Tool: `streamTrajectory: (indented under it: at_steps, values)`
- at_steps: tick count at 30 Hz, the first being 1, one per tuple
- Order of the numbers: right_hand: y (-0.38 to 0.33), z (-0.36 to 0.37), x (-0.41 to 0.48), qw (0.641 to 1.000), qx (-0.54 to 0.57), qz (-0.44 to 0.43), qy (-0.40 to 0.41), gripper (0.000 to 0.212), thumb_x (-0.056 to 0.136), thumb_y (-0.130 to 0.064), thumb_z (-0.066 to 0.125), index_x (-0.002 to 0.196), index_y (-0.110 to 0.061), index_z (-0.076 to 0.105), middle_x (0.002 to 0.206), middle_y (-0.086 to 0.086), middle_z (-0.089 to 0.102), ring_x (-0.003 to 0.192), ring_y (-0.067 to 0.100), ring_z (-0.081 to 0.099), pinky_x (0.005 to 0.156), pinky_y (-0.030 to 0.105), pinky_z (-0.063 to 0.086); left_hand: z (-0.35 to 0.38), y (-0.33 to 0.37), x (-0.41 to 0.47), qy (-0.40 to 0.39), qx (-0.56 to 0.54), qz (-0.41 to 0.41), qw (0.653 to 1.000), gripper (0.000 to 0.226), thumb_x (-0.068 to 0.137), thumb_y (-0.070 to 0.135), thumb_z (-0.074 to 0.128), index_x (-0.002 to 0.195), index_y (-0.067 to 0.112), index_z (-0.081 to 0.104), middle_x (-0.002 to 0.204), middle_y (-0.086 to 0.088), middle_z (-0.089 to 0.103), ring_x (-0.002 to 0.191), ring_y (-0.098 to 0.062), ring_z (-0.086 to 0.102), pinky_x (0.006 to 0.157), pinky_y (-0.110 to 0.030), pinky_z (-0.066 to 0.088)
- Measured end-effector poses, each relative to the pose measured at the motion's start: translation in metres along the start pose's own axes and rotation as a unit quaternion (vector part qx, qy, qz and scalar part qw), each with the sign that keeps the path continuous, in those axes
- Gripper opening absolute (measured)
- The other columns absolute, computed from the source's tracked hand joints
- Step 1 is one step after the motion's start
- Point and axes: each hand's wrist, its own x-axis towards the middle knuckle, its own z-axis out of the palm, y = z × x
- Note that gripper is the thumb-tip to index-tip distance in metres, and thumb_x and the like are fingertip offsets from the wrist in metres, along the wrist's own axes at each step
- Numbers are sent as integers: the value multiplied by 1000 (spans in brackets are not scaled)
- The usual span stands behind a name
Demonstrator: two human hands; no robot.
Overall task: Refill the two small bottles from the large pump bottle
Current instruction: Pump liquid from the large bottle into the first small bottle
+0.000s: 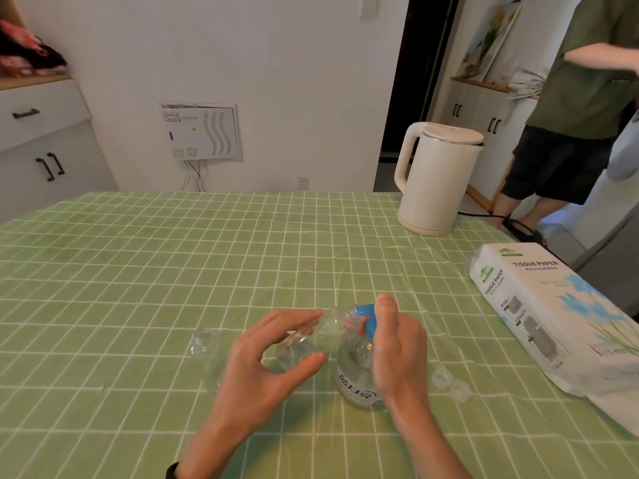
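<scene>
The large clear pump bottle [356,375] with a blue pump head [367,318] stands on the green checked tablecloth. My right hand [397,344] curls round the blue pump head from the right. My left hand [273,354] holds a small clear bottle [311,340] tilted on its side, its mouth up against the pump spout. A second small clear bottle [207,354] stands upright and uncapped just left of my left hand. Two small clear caps [451,383] lie on the cloth to the right of the pump bottle.
A white electric kettle [435,178] stands at the back right, its black cord running off the table. A pack of tissue paper [553,312] lies along the right edge. A person in a green shirt [587,81] stands beyond the table's right corner.
</scene>
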Motion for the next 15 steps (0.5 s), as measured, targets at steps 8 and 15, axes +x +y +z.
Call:
streamTrajectory:
  at_steps: [8, 15]
  values:
    - [1, -2, 2, 1000, 5, 5, -11, 62, 87, -57, 33, 53, -11, 58, 46, 5, 51, 46, 20, 44, 55, 44, 44, 1, 2, 1, -4, 12, 4, 1000, 44, 81, 35, 80, 124, 30, 74, 116, 13, 76, 109, -14, 74, 94, -27, 58]
    - [6, -1, 3, 1000, 3, 29, -4, 77, 89, -73, 24, 56, -21, 70, 62, -9, 74, 62, 16, 68, 71, 42, 55, 1, -1, 0, 7, -2, 0, 1000, 44, 81, 34, 82, 123, 31, 74, 115, 8, 77, 107, -19, 74, 93, -35, 59]
